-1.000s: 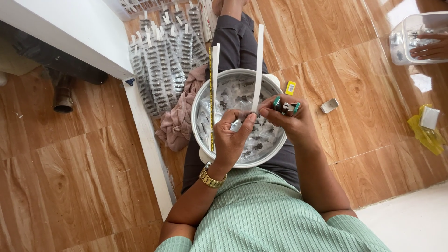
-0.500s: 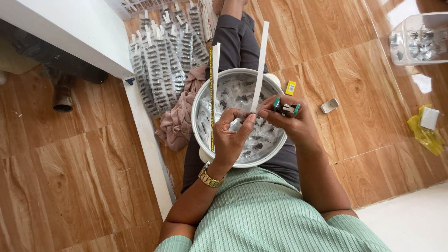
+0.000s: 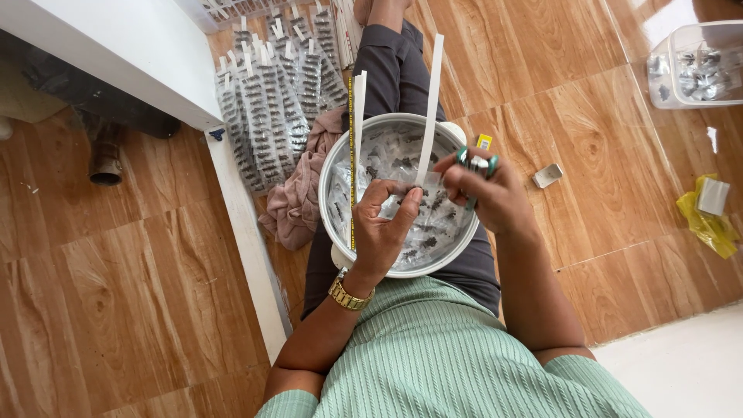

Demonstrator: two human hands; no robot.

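White paper strips hide part of the bowl (image 3: 334, 166), whose small dark contents are too blurred to identify. Brown wood-look flooring (image 3: 139, 310) surrounds the bowl. One strip (image 3: 428, 108) rises long-axis upward over the bowl, pinched at its base between left hand (image 3: 383, 228) and right hand (image 3: 495, 193), both closed; another strip (image 3: 357, 139) stands alongside.

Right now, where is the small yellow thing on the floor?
In the head view, the small yellow thing lies on the wooden floor, just beyond the upper right rim of the white bowl and above the right hand.
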